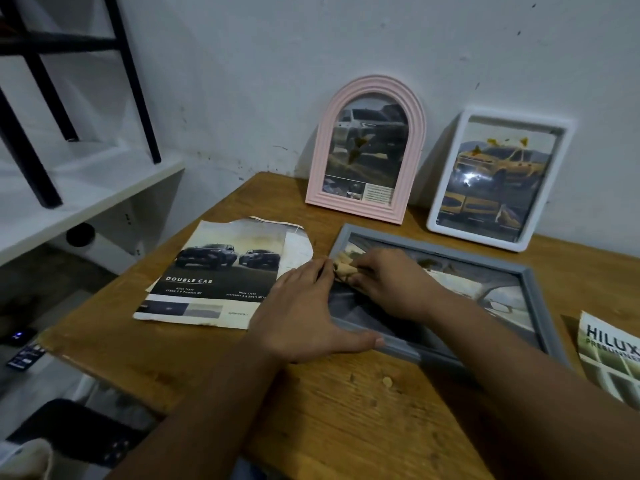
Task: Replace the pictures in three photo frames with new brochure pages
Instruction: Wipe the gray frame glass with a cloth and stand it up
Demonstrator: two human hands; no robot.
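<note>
A grey rectangular frame point(533, 292) lies flat on the wooden table point(332, 403) with a car-interior picture in it. My left hand point(304, 306) presses flat on the frame's left edge, thumb along the bottom rail. My right hand point(388, 282) pinches a small beige crumpled piece point(344, 268) at the picture's upper left. A pink arched frame point(367, 150) and a white rectangular frame point(498, 178) lean against the wall, each holding a truck picture. A loose "Double Cab" brochure page point(218, 275) lies to the left.
A Hilux brochure point(613, 355) lies at the table's right edge. White shelves with black metal legs point(86, 181) stand to the left. Small crumbs point(386, 381) dot the table near me. A dark device with a blue light point(19, 336) sits on the floor.
</note>
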